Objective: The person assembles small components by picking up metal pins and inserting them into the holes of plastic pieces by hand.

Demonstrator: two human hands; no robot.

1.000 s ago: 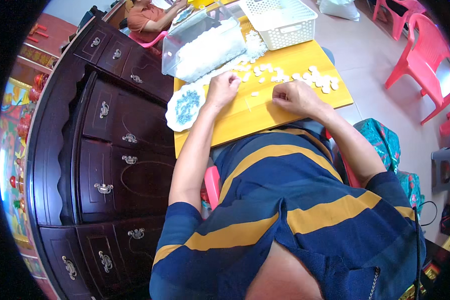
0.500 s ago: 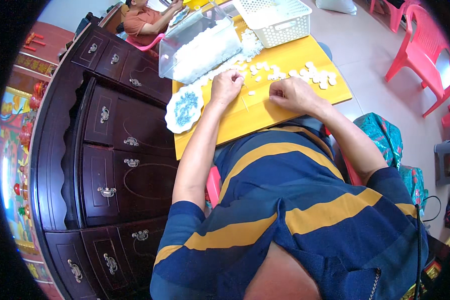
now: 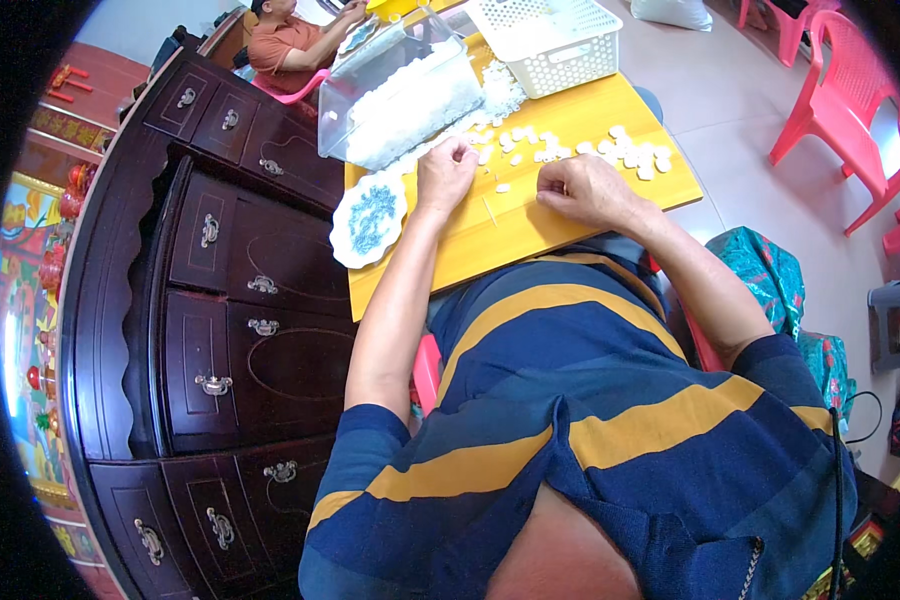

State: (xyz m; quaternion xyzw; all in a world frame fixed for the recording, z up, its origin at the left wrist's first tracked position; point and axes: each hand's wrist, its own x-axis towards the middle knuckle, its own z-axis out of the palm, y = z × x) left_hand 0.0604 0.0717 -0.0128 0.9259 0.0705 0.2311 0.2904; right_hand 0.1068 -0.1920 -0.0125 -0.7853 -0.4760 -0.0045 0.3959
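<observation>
1. Thin pale stick [image 3: 489,211]: flat on the yellow surface [image 3: 420,262], between the 2 hands, in the part toward the near edge. Long axis roughly square to that edge; 1 end toward it, 1 away. Which end is pointed: cannot tell.
2. Small white piece [image 3: 503,188]: just beyond the stick's far end; longer side roughly parallel to the near edge.
3. Left hand [image 3: 447,172]: fingers curled, thumb and forefinger together; cannot tell if anything is pinched.
4. Right hand [image 3: 585,187]: loosely curled, low over the surface; contents hidden, grasp cannot be told.
5. White scalloped dish [image 3: 397,226] with blue bits [image 3: 372,216]: across the left edge, beside the left hand.
6. White round pieces [image 3: 646,172]: scattered beyond the right hand toward the right edge.
7. Clear bin [image 3: 332,128], white-filled: farther along the left edge. White basket [image 3: 575,70]: along the right edge.
</observation>
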